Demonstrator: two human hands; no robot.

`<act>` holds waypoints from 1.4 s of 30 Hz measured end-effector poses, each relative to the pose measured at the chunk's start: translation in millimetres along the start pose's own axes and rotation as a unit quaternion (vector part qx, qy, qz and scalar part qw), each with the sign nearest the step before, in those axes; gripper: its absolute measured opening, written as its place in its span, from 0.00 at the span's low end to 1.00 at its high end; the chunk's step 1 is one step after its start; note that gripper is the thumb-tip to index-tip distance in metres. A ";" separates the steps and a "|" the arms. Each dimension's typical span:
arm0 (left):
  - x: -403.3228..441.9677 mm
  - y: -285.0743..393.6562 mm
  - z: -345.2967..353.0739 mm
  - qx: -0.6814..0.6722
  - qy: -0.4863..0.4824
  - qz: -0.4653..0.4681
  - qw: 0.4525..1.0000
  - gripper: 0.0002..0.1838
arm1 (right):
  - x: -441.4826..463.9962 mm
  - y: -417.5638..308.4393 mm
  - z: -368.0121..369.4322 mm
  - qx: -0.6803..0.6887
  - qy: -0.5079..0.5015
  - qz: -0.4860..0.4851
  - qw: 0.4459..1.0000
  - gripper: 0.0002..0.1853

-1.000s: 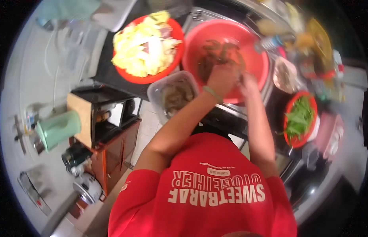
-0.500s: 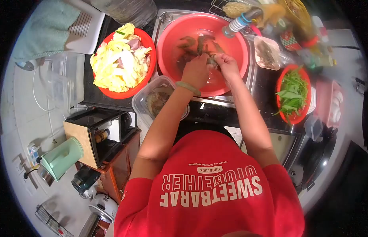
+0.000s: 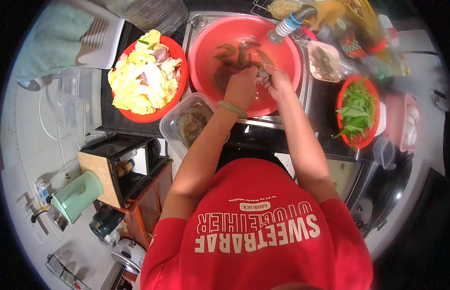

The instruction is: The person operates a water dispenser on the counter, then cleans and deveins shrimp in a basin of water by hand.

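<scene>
Over the pink basin [image 3: 200, 50], which holds water, my left hand [image 3: 243, 89] and my right hand [image 3: 280, 83] meet on a greyish shrimp [image 3: 264, 75]. The right hand's fingers are closed round it, and the left hand's fingers pinch at its left side. Part of the shrimp is hidden by the fingers. Several dark shrimps [image 3: 245, 54] lie in the water just beyond my hands. Under my left forearm stands a clear plastic container [image 3: 171, 129] with more shrimp-like pieces in it.
A red basin [image 3: 184, 77] heaped with yellow-white leaves stands at left; another red basin [image 3: 373, 96] holds green leaves at right. The faucet [image 3: 284, 30] reaches over the pink basin's far right rim. A pale tray [image 3: 323, 60] lies beside the sink, bottles behind it.
Both hands stay together over the basin. My right hand has turned slightly and lifts the shrimp a little, so more of it shows between the fingers. The view has shifted slightly.
</scene>
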State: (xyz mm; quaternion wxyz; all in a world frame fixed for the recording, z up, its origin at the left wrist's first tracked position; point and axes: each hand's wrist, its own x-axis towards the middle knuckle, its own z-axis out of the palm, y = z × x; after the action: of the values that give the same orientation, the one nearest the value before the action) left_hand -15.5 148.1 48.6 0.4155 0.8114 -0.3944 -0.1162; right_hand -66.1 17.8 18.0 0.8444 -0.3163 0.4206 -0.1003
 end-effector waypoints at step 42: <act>2.3 3.8 -24.0 -0.230 -0.070 -0.034 0.970 0.09 | -63.2 -35.6 4.9 -0.479 -0.103 -0.322 0.810 0.10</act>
State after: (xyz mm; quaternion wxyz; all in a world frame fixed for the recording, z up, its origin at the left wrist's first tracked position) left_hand -3.7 159.1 66.9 0.5583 0.6968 -0.3574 -0.2742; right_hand -98.4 19.8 83.0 0.5437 -0.8064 0.2001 -0.1187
